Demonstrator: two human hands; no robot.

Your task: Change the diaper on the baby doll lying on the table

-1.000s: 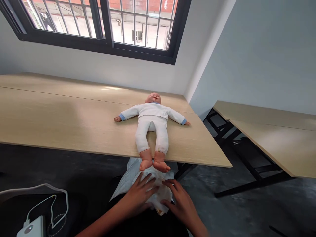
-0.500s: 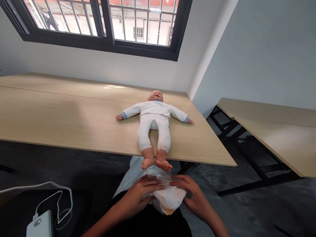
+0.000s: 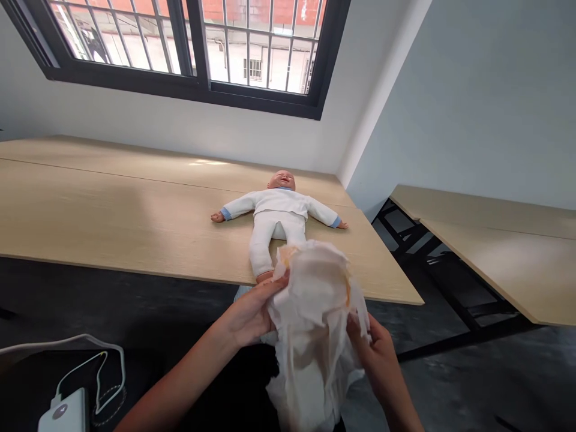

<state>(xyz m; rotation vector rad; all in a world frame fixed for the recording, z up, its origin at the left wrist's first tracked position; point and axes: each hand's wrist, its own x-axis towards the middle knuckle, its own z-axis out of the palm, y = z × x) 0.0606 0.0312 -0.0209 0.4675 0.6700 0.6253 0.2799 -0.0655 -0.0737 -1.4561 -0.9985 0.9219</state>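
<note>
stained disposable diaper (image 3: 310,324), held up off the doll, edges pinched closed in left hand (image 3: 249,315) and right hand (image 3: 373,354); baby doll (image 3: 279,207), white sleepsuit, lying on wooden table (image 3: 135,204).

Open tabletop (image 3: 112,204) left of the baby doll (image 3: 279,207), raised diaper (image 3: 312,324) blocking the near approach to its legs
</note>
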